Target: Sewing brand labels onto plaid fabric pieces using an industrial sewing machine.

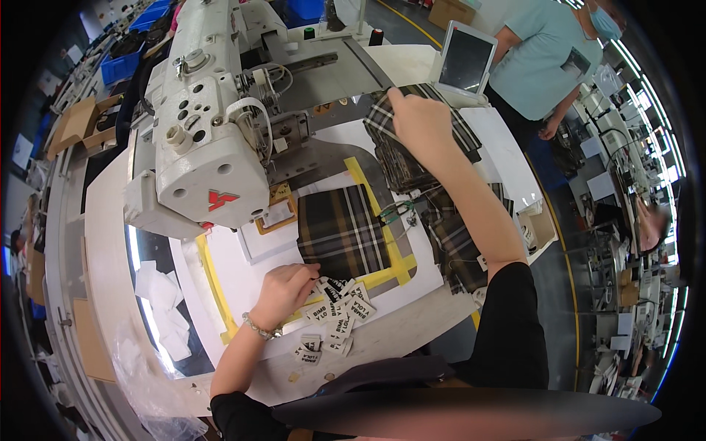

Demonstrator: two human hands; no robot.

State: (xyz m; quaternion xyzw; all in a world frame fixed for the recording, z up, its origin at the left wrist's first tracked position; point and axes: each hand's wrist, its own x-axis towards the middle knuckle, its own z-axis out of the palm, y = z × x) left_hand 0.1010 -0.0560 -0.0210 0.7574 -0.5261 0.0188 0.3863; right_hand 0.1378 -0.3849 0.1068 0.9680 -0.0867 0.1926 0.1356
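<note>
A dark plaid fabric piece point(343, 229) lies flat on the white work plate, beside the head of a white sewing machine point(209, 132). At its near left corner is my left hand point(285, 292), fingers bent and pressed together. What they hold, if anything, is hidden. Next to those fingertips lies a loose pile of small white and black fabric labels point(340, 314). My right hand point(423, 125) reaches to the far right and pinches the far corner of the stack of plaid pieces point(397, 158). Small green-handled thread snips point(397, 212) lie between the flat piece and the stack.
Yellow tape point(401, 266) borders the work plate. More plaid pieces point(456, 239) lie under my right forearm. A small screen point(467, 60) stands at the far right, near a masked person point(544, 59). White scraps point(162, 301) and clear plastic point(143, 375) lie at the left.
</note>
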